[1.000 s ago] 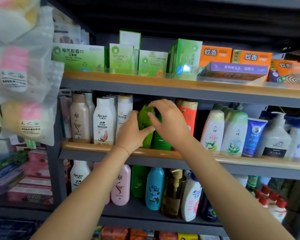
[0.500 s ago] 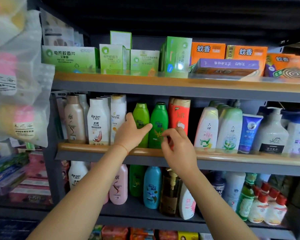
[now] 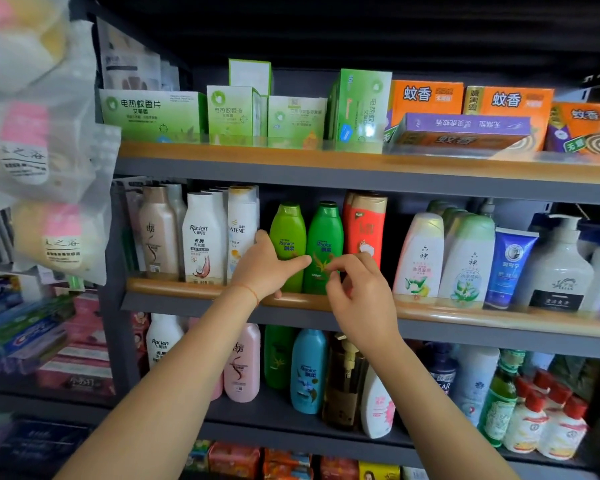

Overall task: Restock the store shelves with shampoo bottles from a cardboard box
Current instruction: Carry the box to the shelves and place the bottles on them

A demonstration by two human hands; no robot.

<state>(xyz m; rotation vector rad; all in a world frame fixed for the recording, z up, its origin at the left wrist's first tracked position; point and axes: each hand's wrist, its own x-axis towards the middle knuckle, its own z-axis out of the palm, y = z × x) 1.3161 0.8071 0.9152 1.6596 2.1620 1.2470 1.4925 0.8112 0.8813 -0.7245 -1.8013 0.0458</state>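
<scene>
Two green shampoo bottles stand upright side by side on the middle shelf (image 3: 430,311), between a white Pantene bottle (image 3: 241,230) and a red bottle (image 3: 366,226). My left hand (image 3: 262,270) holds the light green bottle (image 3: 287,233) low down, thumb across its front and index finger along its left side. My right hand (image 3: 359,294) hovers in front of the dark green bottle (image 3: 324,233) with loosely curled fingers, fingertips at its label, holding nothing. No cardboard box is in view.
More shampoo and lotion bottles fill the middle shelf on both sides and the lower shelf (image 3: 278,415). Green and orange mosquito-coil boxes (image 3: 426,98) line the top shelf. Bagged goods (image 3: 32,140) hang at the left, above toothpaste boxes (image 3: 18,327).
My right hand came down from the bottle tops to the lower front of the dark green bottle. Both green bottles now stand upright and uncovered. My left hand stayed on the light green bottle.
</scene>
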